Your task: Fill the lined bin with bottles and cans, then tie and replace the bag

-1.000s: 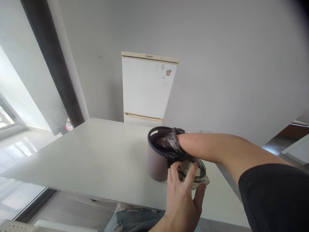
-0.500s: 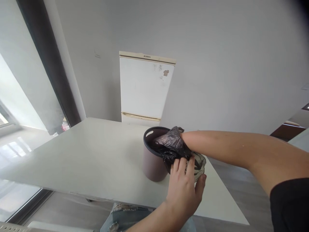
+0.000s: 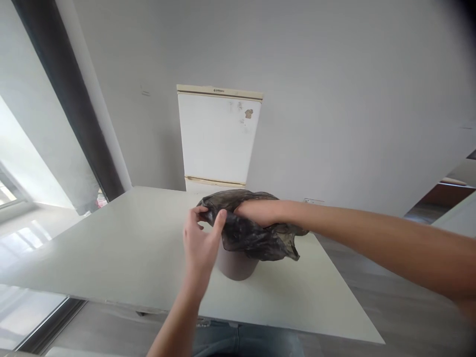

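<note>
A small brown bin [image 3: 236, 264] stands on a white table [image 3: 122, 248]. A thin black plastic bag [image 3: 256, 237] is spread over the bin's top and hangs down its right side. My left hand [image 3: 201, 237] pinches the bag's edge at the bin's left rim, thumb and fingers closed on the film. My right hand [image 3: 258, 211] reaches in from the right and grips the bag over the bin's far rim; its fingers are partly wrapped in the plastic. The bin's mouth is hidden by the bag.
An old white fridge [image 3: 217, 139] stands against the grey wall behind the table. A dark pillar [image 3: 70, 104] and bright windows are at the left. Grey floor shows to the right of the table's edge.
My left hand moved from the bin's near right side across to its left rim, pulling the bag over the opening. The bag, bunched before, now covers the bin's mouth.
</note>
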{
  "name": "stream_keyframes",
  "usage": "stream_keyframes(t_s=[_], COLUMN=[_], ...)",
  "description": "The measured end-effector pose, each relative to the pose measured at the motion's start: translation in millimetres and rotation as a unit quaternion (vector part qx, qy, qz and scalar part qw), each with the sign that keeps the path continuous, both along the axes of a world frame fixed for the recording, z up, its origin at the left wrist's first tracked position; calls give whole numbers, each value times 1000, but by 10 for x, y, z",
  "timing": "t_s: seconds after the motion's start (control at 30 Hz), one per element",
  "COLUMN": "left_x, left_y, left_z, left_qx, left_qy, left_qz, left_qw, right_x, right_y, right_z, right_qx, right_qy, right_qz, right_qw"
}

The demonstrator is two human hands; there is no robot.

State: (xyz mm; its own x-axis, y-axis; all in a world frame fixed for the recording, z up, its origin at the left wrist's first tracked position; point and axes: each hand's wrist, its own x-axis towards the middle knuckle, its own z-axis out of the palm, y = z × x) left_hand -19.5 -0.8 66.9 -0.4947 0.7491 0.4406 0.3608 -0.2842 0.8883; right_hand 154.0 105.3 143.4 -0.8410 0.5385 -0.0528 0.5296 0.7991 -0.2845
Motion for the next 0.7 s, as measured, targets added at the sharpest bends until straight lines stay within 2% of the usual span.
stream_keyframes(t_s=[0.07,0.17,0.23,0.3,0.5,0.57,0.7], left_x=[-183,-393,-481,-536,-654,-690,-719], left_y=[122,268,337,387,556,620,663], left_z=[-53,-159,-216,-257,-426,-516,-671], left_qx=[-44,-65,-68,-83,-129,-177,-227], left_qy=[-38,-74,-70,-44,111,144,161], left_qz=[-26,-66,-57,-35,40,17,-47], left_qw=[998,993,994,995,985,973,959], right_x=[134,333,434,501,550,564,667], right_y=[-41,-18,40,107,354,474,721], right_z=[80,104,79,58,39,0,-125], right_qx=[44,127,159,162,96,59,-83], right_qy=[-12,72,142,182,189,177,130], right_qz=[1,-76,-122,-146,-111,-132,-162], right_qw=[999,986,969,959,971,974,975])
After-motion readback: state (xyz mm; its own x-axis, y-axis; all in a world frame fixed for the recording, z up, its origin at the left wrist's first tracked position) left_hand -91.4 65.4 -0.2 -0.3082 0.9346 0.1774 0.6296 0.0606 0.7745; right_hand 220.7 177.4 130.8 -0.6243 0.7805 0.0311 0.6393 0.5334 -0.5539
